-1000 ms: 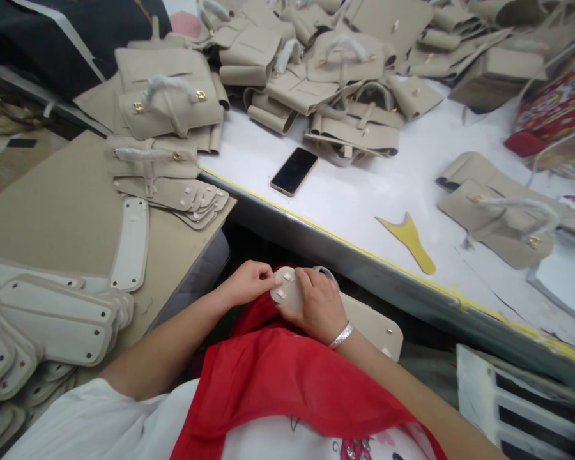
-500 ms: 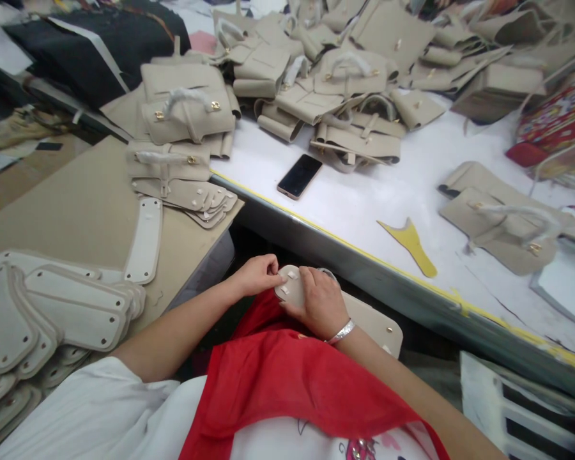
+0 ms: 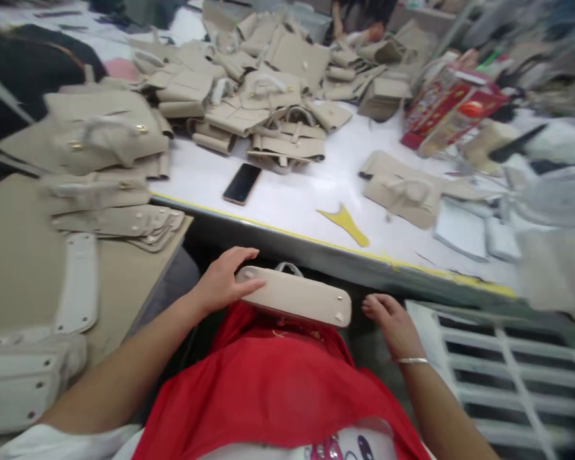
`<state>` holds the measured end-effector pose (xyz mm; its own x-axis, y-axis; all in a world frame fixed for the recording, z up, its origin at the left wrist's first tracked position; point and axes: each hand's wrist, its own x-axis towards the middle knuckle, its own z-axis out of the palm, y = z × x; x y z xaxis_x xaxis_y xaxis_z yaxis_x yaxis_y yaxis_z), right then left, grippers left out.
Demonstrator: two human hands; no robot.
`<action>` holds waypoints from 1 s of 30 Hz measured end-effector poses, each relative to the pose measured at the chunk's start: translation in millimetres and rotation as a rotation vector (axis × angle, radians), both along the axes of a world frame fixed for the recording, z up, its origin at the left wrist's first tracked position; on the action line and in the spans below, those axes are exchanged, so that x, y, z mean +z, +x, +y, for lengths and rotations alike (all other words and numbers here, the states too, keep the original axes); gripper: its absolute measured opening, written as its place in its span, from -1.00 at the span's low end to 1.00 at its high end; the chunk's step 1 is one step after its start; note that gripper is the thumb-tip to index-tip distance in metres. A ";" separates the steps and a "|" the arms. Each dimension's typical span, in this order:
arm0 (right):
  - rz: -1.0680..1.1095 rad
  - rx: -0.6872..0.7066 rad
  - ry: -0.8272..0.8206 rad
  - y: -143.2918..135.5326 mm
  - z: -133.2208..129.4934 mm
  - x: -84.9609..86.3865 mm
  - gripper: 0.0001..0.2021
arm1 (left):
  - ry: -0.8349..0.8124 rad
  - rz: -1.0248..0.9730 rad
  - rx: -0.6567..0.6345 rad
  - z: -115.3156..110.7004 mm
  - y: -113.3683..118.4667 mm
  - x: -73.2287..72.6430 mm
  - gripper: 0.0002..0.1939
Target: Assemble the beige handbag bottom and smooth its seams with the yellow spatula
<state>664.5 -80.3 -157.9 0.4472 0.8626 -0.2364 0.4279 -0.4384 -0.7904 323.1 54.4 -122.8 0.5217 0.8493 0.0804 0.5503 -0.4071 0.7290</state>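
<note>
A beige handbag lies across my lap, its long rounded panel facing up. A metal stud and a small pale tab show at the panel's right end, and a handle loop stands behind it. My left hand is at the left end, thumb resting on the panel and fingers stretched past the far edge. Off to the right, apart from the bag, my right hand has its fingers curled together; whatever they may hold is hidden.
On the white table are a phone, a yellow flat tool and heaped beige bags. Pale panels with studs are stacked at left. A slatted white rack stands low at right. Another person's hand shows far back.
My right hand has left the panel and moved right. My left hand has opened from a pinch at the panel's end. The view has turned right.
</note>
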 end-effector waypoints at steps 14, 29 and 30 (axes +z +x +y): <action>0.328 0.066 0.021 -15.5 -6.9 0.4 -0.71 | 0.148 0.294 -0.575 -36.6 156.8 -29.0 -0.17; -0.175 0.218 -0.121 -16.3 0.8 13.7 -0.78 | 0.191 0.290 -0.550 -43.0 165.3 -28.2 -0.34; -0.203 0.221 -0.133 -17.7 1.6 15.6 -0.78 | 0.200 0.287 -0.548 -42.9 164.9 -29.0 -0.34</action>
<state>646.8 -78.7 -142.3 0.3018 0.9117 -0.2786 0.6675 -0.4108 -0.6210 488.1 11.5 -151.8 0.8995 0.4370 0.0022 0.3860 -0.7968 0.4648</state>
